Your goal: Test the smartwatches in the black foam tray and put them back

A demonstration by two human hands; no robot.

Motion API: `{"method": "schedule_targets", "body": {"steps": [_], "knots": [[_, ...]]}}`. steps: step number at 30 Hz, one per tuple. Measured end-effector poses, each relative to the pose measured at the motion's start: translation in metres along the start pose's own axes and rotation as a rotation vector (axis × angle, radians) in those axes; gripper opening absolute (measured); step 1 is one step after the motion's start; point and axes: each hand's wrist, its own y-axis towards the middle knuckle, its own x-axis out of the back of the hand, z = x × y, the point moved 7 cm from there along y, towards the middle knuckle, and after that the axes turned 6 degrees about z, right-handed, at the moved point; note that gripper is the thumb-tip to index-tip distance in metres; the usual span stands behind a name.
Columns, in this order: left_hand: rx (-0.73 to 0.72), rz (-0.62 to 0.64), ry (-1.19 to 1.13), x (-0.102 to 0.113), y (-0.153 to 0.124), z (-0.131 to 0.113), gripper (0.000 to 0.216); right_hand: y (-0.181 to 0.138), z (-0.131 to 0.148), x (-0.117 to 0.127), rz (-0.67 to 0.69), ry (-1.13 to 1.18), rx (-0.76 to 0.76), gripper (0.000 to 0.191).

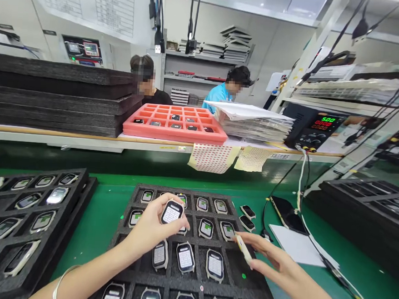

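My left hand (151,230) is closed on a small watch body (172,212) with a lit white screen, held up over the black foam tray (130,204) in front of me. My right hand (270,259) pinches another watch body (243,249) edge-on above the tray's right side. The tray's pockets hold several more watch bodies (185,257), screens up. Two loose watch bodies (248,211) lie on the green mat just right of the tray.
A second black foam tray (81,182) of watch bodies sits at left, another black tray (370,202) at right. White paper (298,247), a dark phone (287,212) and cables lie right. A raised shelf carries a red tray (173,131), foam stacks, papers, a power supply (312,128). Two people sit behind.
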Motion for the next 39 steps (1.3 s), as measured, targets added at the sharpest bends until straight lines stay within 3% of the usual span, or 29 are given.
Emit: {"method": "schedule_targets", "body": {"steps": [3,6,11,16,20,24,31,39], "knots": [[0.121,0.009,-0.160,0.000,0.002,0.014,0.040,0.008,0.011,0.010,-0.147,0.263,0.017,0.052],[0.148,0.005,-0.354,-0.002,0.000,0.020,0.045,0.020,0.033,0.010,-0.214,0.573,0.060,0.053],[0.160,0.077,-0.618,-0.010,-0.003,0.021,0.038,0.048,0.084,-0.003,-0.196,0.908,0.183,0.041],[0.078,0.048,-0.608,0.000,-0.002,0.009,0.031,0.072,0.116,-0.029,-0.102,1.066,0.250,0.042],[0.021,-0.026,-0.534,0.011,-0.005,-0.001,0.031,0.077,0.113,-0.052,-0.094,1.056,0.198,0.048],[0.030,-0.007,-0.546,0.006,-0.005,-0.001,0.033,0.072,0.106,-0.061,-0.103,0.990,0.225,0.056],[0.015,0.054,-0.476,-0.006,-0.004,0.011,0.040,0.062,0.102,-0.048,-0.275,0.808,0.289,0.027],[-0.028,0.134,-0.352,-0.011,-0.004,0.010,0.031,0.058,0.100,-0.049,-0.289,0.745,0.288,0.025]]}}
